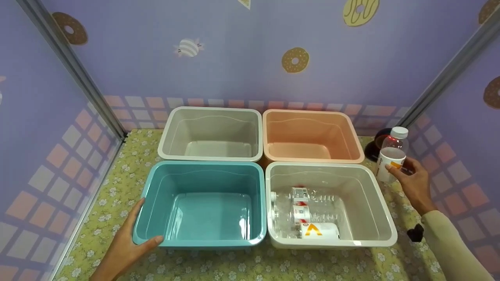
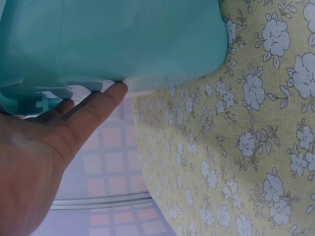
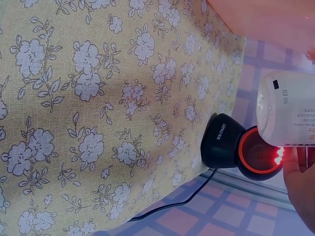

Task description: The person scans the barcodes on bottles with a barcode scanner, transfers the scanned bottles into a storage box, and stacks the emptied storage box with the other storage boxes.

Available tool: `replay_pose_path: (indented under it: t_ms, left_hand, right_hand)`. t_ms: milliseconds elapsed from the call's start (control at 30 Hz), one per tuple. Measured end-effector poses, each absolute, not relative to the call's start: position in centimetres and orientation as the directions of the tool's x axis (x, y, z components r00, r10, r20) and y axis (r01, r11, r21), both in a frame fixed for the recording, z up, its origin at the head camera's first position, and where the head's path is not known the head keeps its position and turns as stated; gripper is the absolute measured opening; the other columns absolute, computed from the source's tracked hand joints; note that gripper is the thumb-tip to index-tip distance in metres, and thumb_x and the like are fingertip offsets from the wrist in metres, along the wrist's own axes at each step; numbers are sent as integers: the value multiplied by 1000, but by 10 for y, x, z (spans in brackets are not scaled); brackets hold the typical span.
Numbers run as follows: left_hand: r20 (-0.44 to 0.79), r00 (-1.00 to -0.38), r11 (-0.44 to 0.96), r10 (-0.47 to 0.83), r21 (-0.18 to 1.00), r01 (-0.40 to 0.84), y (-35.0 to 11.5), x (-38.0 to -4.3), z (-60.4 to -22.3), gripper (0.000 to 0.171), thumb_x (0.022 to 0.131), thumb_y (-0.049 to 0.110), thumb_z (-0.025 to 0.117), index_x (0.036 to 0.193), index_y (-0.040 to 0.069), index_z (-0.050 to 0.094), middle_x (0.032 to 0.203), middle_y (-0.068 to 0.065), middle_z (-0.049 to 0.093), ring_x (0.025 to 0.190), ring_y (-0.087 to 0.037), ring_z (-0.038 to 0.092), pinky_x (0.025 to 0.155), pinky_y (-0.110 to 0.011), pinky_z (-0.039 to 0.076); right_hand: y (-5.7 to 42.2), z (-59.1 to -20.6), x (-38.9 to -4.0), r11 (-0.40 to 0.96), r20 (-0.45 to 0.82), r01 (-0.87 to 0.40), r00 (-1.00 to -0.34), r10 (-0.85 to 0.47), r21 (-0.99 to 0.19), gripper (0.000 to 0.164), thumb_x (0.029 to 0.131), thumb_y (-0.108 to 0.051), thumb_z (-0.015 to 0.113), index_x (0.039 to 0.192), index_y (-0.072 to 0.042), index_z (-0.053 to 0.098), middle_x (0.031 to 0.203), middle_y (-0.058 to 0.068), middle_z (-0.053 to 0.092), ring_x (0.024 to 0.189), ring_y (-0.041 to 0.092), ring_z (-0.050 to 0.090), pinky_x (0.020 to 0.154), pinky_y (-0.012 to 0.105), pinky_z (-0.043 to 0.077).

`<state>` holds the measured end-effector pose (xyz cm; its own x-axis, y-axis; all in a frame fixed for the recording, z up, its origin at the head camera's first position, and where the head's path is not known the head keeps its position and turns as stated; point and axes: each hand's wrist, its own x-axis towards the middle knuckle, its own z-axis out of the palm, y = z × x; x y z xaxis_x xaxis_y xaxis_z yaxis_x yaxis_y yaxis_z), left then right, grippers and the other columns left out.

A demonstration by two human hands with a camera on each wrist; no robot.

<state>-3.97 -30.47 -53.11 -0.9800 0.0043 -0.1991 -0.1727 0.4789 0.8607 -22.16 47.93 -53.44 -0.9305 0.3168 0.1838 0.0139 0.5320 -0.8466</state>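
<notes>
My right hand (image 1: 416, 183) holds a clear plastic bottle (image 1: 390, 164) with a white cap and a white label marked in orange. In the right wrist view the bottle's base (image 3: 268, 110) points toward a black barcode scanner (image 3: 221, 142), whose window shows red light. My left hand (image 1: 127, 234) rests at the near left corner of the teal basin (image 1: 207, 244). Its thumb lies by the front rim. In the left wrist view, fairly straight fingers (image 2: 96, 110) touch the basin's outer side below the rim.
Several clear bottles (image 1: 302, 212) lie in the near right cream basin (image 1: 375, 195). Behind stand a grey basin (image 1: 211, 158) and a peach basin (image 1: 312, 159). Purple walls (image 1: 242, 70) enclose the flowered tablecloth (image 1: 113, 187). A black cable (image 3: 177, 201) trails from the scanner.
</notes>
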Motion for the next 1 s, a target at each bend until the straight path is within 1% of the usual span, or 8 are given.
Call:
replay_pose_path:
  t_ms: [200,333,433,567,733,867,1000]
  left_hand:
    - [-199,-980,491,5,854,-172,-305,-40,-531,115,102,34,82,180,28,-2,179,-33,11,149,-66,40,109,-78,47]
    - [-205,-979,485,0,856,-179,-305,-39,-531,115,102,34,82,180,29,-2,179,-33,13,147,-65,43,108,-75,49]
    - [-188,-982,504,4,848,-160,-304,-39,-531,114,102,35,82,180,29,-2,179,-33,12,150,-66,39,108,-79,46]
    - [-167,-986,523,10,841,-137,-304,-39,-531,113,103,36,81,180,29,-1,180,-32,9,152,-68,32,108,-84,41]
    - [-171,-985,506,10,851,-143,-304,-39,-531,113,103,35,81,180,29,-1,180,-32,10,151,-68,36,108,-81,44]
    - [-180,-984,484,9,862,-153,-304,-40,-532,112,103,33,81,180,28,-1,179,-33,13,148,-66,42,107,-76,50]
    - [-186,-982,470,10,868,-160,-304,-40,-531,112,103,32,81,180,28,-1,178,-33,14,146,-65,45,105,-72,53]
  right_hand:
    - [479,-533,-220,550,184,14,-935,303,-835,65,102,-23,83,153,8,56,129,-5,64,106,-7,59,88,7,51]
    - [479,-533,-221,555,192,10,-933,305,-832,65,101,-24,84,153,6,58,125,-9,64,106,-6,60,87,7,51]
    - [478,-532,-221,554,203,-3,-932,301,-833,64,101,-24,84,153,6,58,122,-13,62,107,-4,62,87,7,52]
    - [474,-529,-220,545,215,-25,-934,287,-838,63,102,-19,83,153,8,57,121,-15,61,107,-3,62,87,7,52]
    - [470,-524,-218,564,234,-45,-935,268,-824,61,102,-16,82,151,11,57,121,-13,62,106,-4,61,87,6,51]
    - [468,-525,-219,586,265,-71,-931,252,-807,59,101,-13,83,150,9,60,123,-8,63,108,-2,61,90,7,50]
    - [463,-523,-219,605,289,-93,-928,235,-791,59,99,-15,86,149,6,63,125,-8,61,111,-1,59,95,9,49]
